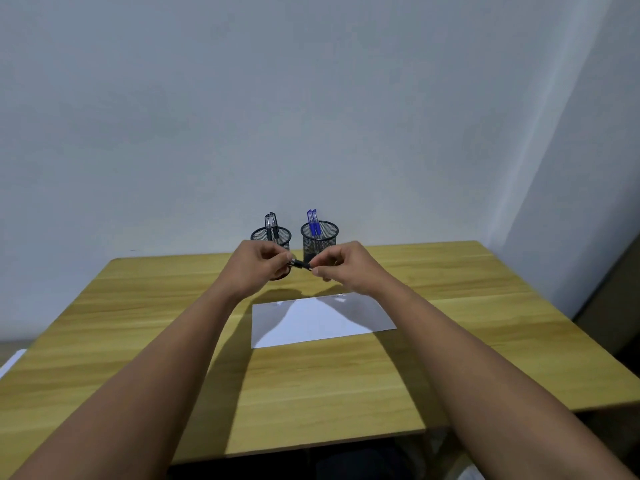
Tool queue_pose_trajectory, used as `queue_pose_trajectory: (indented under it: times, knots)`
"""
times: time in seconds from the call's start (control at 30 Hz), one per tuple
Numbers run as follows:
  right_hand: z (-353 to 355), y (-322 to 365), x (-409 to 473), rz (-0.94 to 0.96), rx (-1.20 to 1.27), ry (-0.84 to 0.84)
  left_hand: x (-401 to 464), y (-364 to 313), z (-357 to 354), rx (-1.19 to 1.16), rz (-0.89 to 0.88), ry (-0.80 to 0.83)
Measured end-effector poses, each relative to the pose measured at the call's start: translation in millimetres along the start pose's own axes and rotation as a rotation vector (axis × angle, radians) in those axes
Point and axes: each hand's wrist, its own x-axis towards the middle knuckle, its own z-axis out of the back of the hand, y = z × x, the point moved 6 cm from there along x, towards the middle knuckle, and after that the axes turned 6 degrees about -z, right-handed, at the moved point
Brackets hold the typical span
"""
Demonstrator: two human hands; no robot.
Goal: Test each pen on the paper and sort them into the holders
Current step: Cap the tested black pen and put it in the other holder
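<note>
Both hands are raised above the far part of the wooden table (138,341), holding one dark pen (302,264) level between them. My left hand (258,263) pinches its left end and my right hand (346,263) pinches its right end. Behind them stand two black mesh holders: the left holder (270,235) carries black-capped pens (270,225), the right holder (320,237) carries blue pens (313,221). A white sheet of paper (322,320) lies flat on the table below the hands.
A grey wall rises right behind the holders. The table's right edge (554,306) borders a dark gap beside the wall corner. Something white (12,363) shows at the far left below table level.
</note>
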Motion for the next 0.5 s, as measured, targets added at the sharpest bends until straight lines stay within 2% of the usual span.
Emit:
queue_pose_trajectory:
  times: [0.1,0.17,0.33,0.5]
  knots:
    - [4,8,4,0.003,-0.174,0.011,4,-6,2,-0.098,0.008,-0.066]
    - [13,9,11,-0.011,-0.215,-0.021,7,-2,9,-0.076,-0.014,-0.13]
    - [50,12,37,-0.039,-0.101,-0.188,7,30,28,0.084,0.004,-0.287]
    - [61,34,68,-0.005,-0.025,-0.242,17,79,29,0.206,0.117,-0.266]
